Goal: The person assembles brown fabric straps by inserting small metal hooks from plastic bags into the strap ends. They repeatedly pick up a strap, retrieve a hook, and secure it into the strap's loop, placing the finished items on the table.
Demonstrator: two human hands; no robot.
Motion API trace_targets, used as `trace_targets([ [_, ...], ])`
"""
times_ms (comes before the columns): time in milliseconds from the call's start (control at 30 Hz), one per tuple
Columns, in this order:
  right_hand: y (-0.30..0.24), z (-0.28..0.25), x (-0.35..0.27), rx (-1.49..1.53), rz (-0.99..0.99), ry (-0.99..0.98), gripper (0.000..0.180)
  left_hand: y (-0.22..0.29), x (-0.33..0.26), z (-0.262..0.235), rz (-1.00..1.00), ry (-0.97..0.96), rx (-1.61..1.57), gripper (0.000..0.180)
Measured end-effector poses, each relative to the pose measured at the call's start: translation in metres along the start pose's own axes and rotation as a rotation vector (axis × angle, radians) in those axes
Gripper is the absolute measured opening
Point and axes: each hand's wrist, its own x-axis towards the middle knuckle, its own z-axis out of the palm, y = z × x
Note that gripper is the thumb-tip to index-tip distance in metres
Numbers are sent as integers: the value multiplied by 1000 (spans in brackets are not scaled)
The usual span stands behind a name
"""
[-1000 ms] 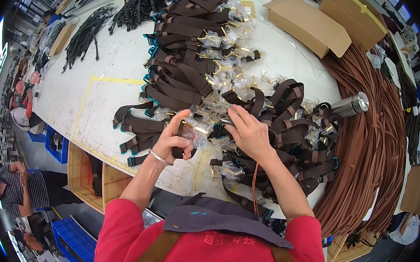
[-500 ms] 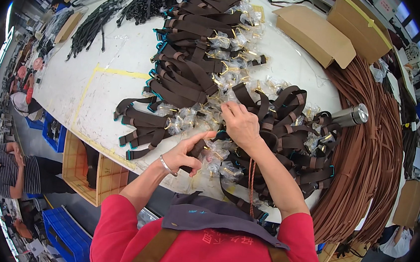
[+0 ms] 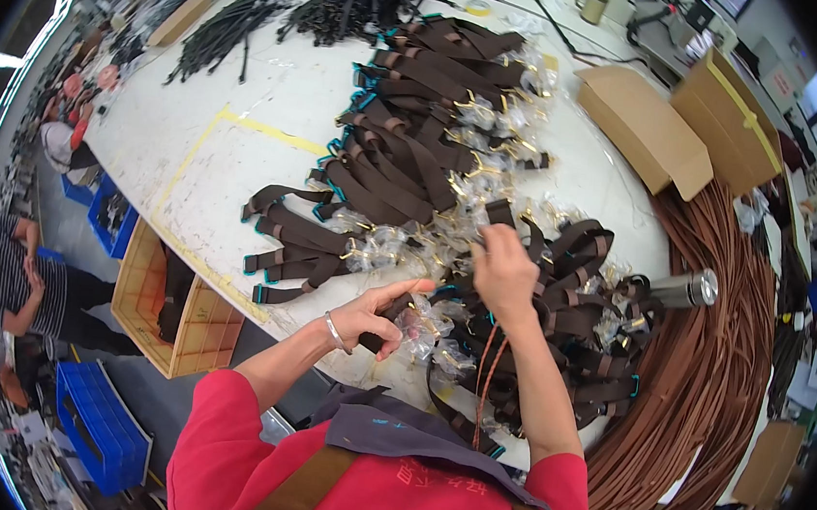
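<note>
My left hand (image 3: 369,320) is curled round a dark brown strap (image 3: 398,306), its index finger stretched out to the right. Crumpled clear plastic round small metal fittings (image 3: 425,323) lies beside that strap. Just to the right, my right hand (image 3: 506,273) has its fingers drawn together over the heap; whatever they pinch is hidden. A row of dark brown webbing straps (image 3: 385,190) with teal-coloured ends lies beyond my hands, its gold-coloured buckles (image 3: 480,164) wrapped in clear plastic. More brown straps (image 3: 572,279) lie tangled to the right of my right hand.
A steel flask (image 3: 687,289) lies by long brown strips (image 3: 710,359) at the right. Open cardboard boxes (image 3: 643,130) stand at the back right, black straps (image 3: 229,30) at the back left. Left of the table are a yellow crate (image 3: 144,329), blue crates (image 3: 102,427) and a person (image 3: 32,280).
The whole view has shifted and tilted. My right hand has moved slightly away from the left hand, its fingers still together. My left hand keeps its grip on the strap.
</note>
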Motion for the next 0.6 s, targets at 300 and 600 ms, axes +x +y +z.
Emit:
trace_targets([
  [300,-16,-8,0,-182,-152,-241,27,-10,-3,-1,30,-3,19,81],
  [600,-15,-15,3,-124,-151,-175,27,-15,-10,1,79,-7,-9,79],
])
